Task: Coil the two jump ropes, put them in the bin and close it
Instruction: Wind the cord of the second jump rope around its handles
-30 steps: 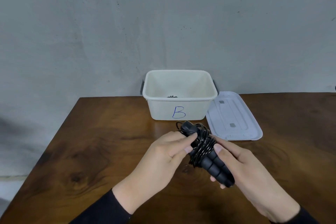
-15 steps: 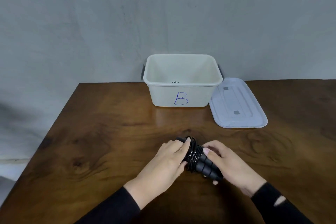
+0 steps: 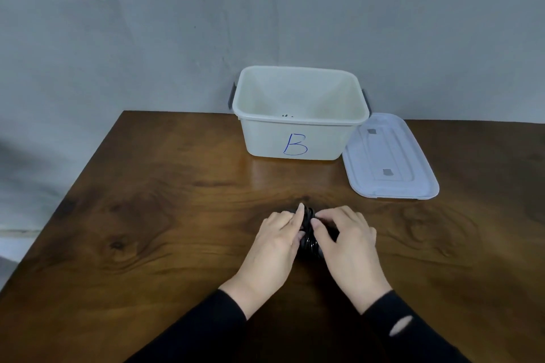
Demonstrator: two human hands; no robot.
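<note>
Lower centre of frame: left hand [image 3: 275,240] and right hand [image 3: 348,240] both clamped on coiled black jump rope [image 3: 308,233], low over wooden surface [image 3: 165,215]. Open bin [image 3: 298,141] upper centre; lid [image 3: 389,158] flat beside it, right.

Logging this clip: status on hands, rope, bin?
Left hand and right hand both clamped on coiled black jump rope. Bin open, lid beside it. Path clear.

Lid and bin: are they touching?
Cannot tell. In the head view the lid lies right beside the bin, its corner meeting the bin's wall with no clear gap.
</note>
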